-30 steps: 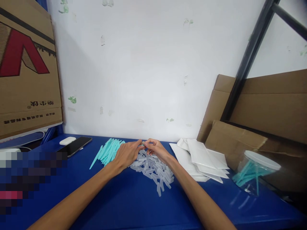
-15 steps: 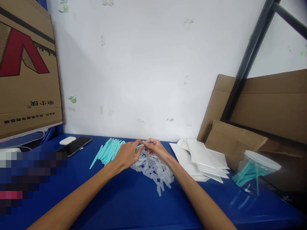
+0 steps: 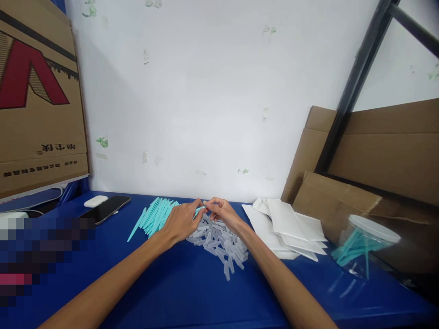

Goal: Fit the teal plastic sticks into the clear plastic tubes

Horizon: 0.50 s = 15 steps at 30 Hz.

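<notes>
My left hand (image 3: 184, 219) is closed on a thin turquoise stick (image 3: 199, 209), whose end shows between the fingers. My right hand (image 3: 221, 213) pinches at the tip of that stick, fingertips touching those of my left hand; whether a small cap is between them is too small to tell. A pile of turquoise sticks (image 3: 156, 217) lies left of my left hand, partly covered by it. Beneath and in front of both hands spreads a heap of translucent caps (image 3: 224, 246).
White paper packets (image 3: 291, 224) lie right of the caps. Farther right stands a clear jar (image 3: 358, 256) with turquoise sticks and a white lid. A phone (image 3: 108, 209) and a white case (image 3: 96, 201) lie at the left. Cardboard (image 3: 329, 201) leans behind the blue table (image 3: 192, 292).
</notes>
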### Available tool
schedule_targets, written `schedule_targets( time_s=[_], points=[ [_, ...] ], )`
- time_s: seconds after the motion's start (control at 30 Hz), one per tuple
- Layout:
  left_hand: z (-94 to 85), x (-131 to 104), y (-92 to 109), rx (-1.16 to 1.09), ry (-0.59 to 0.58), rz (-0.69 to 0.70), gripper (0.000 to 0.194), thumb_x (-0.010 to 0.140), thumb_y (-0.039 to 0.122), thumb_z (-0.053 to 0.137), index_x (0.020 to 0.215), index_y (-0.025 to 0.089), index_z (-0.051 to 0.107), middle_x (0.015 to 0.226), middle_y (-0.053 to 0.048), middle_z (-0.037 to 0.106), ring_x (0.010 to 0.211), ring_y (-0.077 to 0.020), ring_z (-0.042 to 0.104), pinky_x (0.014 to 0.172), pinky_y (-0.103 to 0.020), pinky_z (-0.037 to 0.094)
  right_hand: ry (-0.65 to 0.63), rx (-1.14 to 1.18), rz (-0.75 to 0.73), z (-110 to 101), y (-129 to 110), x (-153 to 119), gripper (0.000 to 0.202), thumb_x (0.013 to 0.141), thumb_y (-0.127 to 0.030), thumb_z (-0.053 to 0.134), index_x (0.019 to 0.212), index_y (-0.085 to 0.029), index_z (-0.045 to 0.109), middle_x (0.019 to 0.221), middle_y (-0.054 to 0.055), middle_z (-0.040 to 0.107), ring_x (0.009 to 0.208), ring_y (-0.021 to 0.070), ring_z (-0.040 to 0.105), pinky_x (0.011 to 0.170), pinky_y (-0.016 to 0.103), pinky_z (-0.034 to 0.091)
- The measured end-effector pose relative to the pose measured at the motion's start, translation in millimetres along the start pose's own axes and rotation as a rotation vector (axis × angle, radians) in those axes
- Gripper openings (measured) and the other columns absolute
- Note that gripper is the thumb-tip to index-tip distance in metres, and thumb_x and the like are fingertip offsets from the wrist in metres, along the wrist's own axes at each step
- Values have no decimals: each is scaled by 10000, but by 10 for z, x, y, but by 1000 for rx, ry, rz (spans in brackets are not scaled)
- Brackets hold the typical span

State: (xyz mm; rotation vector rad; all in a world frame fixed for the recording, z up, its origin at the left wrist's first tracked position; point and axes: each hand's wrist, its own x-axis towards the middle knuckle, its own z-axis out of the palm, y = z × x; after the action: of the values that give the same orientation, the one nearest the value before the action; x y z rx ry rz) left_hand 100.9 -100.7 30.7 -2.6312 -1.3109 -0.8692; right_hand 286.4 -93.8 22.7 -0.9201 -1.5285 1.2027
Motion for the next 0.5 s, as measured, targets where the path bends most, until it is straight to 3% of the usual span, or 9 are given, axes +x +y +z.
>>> schedule_targets(
  time_s=[0.5],
  points=[
    [38,-10,-6,-7,-25,14,243,959,328,348,1082,218,526,827,-47,695,711,-207,650,576,-277,322,17,-29,12,-27,-2,16,439,725,-597,708,846,-185,618,824,38,703,532,92,536,491,218,374]
  ],
)
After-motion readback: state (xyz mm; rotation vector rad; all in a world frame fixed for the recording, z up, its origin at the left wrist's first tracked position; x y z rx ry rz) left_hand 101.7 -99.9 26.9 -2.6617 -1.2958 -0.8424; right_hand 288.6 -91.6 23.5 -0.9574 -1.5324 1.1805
